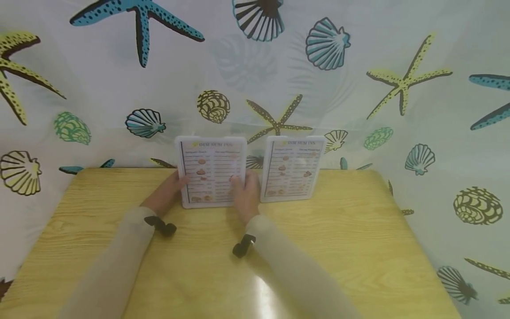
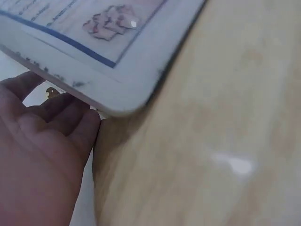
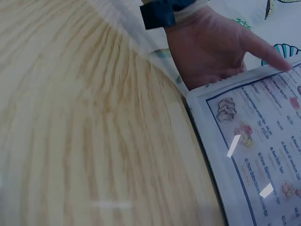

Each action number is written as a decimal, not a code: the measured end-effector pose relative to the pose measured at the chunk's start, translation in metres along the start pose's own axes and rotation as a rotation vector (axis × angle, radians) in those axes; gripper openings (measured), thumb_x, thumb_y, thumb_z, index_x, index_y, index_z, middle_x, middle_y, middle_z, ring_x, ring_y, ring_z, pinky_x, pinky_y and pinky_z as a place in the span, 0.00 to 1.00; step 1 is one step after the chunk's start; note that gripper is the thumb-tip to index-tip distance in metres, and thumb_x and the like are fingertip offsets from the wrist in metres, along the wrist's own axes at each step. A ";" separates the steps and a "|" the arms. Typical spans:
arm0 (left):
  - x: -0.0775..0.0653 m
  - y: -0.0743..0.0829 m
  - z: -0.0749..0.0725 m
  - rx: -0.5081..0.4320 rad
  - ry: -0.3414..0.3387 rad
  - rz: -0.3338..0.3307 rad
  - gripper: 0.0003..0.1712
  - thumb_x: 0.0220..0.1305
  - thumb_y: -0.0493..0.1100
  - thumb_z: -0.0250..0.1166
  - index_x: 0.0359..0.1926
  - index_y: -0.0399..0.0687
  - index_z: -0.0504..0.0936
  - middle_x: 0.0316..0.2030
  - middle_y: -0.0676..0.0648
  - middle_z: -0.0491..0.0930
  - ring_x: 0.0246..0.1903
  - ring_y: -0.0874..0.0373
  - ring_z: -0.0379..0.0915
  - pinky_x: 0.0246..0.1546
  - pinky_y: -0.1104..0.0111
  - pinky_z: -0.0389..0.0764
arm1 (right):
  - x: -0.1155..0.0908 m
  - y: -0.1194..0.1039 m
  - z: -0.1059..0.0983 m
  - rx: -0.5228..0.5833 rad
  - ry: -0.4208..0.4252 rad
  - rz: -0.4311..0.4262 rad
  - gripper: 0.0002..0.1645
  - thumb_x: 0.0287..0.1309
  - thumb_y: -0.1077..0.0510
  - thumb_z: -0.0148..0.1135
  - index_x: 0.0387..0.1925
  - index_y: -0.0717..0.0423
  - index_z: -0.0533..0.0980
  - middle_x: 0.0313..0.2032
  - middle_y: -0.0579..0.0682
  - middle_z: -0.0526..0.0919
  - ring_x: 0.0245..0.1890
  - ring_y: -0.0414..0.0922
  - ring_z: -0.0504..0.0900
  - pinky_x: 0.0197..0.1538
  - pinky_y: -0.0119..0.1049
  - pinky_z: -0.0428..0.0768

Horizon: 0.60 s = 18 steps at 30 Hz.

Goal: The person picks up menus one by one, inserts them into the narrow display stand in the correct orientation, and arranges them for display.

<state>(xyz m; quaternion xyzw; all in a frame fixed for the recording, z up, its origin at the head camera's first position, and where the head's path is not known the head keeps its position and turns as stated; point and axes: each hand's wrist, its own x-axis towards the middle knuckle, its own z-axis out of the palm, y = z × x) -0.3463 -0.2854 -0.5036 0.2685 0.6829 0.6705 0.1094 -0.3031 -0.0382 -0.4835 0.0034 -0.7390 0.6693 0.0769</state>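
Observation:
Two white-framed menus headed "DIM SUM INN" stand side by side at the back of the table. Both hands hold the left menu (image 1: 211,170) by its opposite side edges. At its left edge is the left hand (image 1: 164,194), with fingers reaching behind the frame in the left wrist view. On its right edge, the right hand (image 1: 246,199) lays its thumb over the front face, its other fingers mostly hidden behind the frame. The right menu (image 1: 292,173) stands just beyond the right hand, untouched as far as I can see.
The pale wood table (image 1: 338,248) stretches below and to both sides, with light glare near the front. Behind it hangs a white cloth (image 1: 358,124) printed with shells and starfish. Dark straps (image 1: 161,225) sit at both wrists.

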 end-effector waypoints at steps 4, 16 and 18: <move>-0.017 0.005 0.002 0.244 0.136 -0.301 0.41 0.76 0.63 0.56 0.82 0.67 0.51 0.74 0.46 0.69 0.71 0.45 0.68 0.75 0.42 0.61 | 0.005 0.007 -0.003 -0.004 -0.043 -0.011 0.20 0.73 0.47 0.57 0.60 0.49 0.70 0.53 0.46 0.76 0.53 0.43 0.79 0.59 0.43 0.81; -0.030 0.005 0.010 0.432 0.169 -0.382 0.46 0.68 0.71 0.60 0.80 0.64 0.58 0.73 0.49 0.69 0.73 0.44 0.63 0.75 0.40 0.58 | 0.000 0.017 -0.032 -0.124 -0.197 -0.008 0.42 0.69 0.48 0.63 0.76 0.56 0.58 0.74 0.54 0.65 0.75 0.51 0.63 0.78 0.50 0.61; -0.032 0.005 0.013 0.432 0.167 -0.334 0.42 0.71 0.66 0.61 0.80 0.70 0.57 0.73 0.51 0.70 0.74 0.45 0.63 0.75 0.40 0.58 | -0.007 0.014 -0.039 -0.142 -0.219 0.006 0.46 0.68 0.50 0.64 0.78 0.58 0.54 0.76 0.57 0.60 0.77 0.53 0.59 0.79 0.52 0.58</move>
